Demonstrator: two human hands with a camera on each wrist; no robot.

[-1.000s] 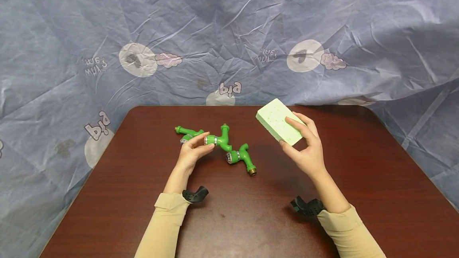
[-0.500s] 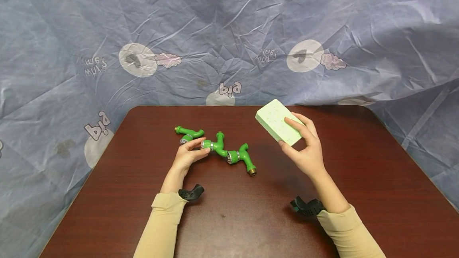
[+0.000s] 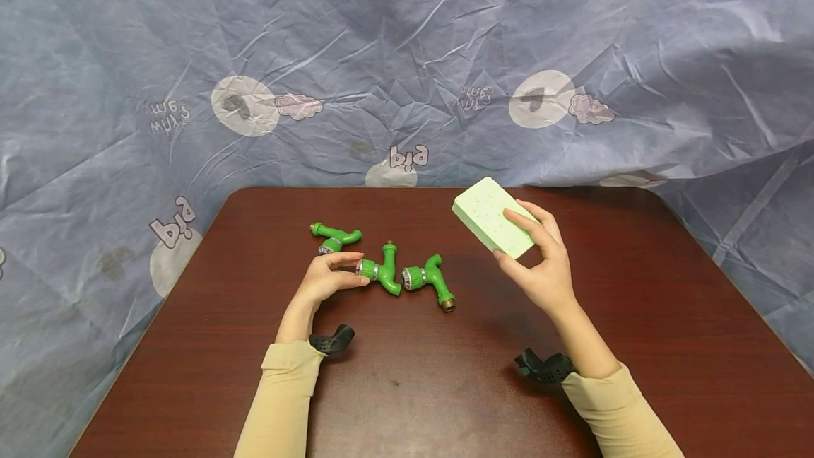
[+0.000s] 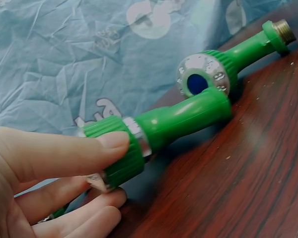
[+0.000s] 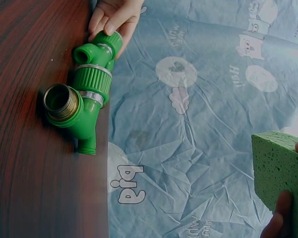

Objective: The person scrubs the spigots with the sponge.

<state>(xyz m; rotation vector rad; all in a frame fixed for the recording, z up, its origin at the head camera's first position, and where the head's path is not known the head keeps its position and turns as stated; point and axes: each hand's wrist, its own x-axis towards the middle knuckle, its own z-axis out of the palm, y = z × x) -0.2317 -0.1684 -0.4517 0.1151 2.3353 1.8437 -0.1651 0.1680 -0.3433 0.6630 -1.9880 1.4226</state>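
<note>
My left hand (image 3: 323, 278) pinches the ribbed handle of a green tap (image 3: 386, 273) between thumb and fingers, low over the table. In the left wrist view the thumb lies across that ribbed handle (image 4: 120, 166). Just to its right lies a second green tap (image 3: 434, 280), its brass threaded end towards the person. A third green tap (image 3: 343, 235) rests behind the left hand, with its knob partly hidden by the fingers in the left wrist view. My right hand (image 3: 543, 260) grips a pale green sponge (image 3: 492, 214) by its right end, held up tilted above the table.
The dark red-brown wooden table (image 3: 407, 387) has rounded far corners. Behind it hangs a creased blue-grey printed cloth (image 3: 356, 55). Black bands (image 3: 333, 339) sit on both wrists, below cream sleeves (image 3: 282, 387).
The left hand has moved left and nearer the person with its tap, which has come down into line beside the right-hand tap. The right hand and sponge have hardly moved.
</note>
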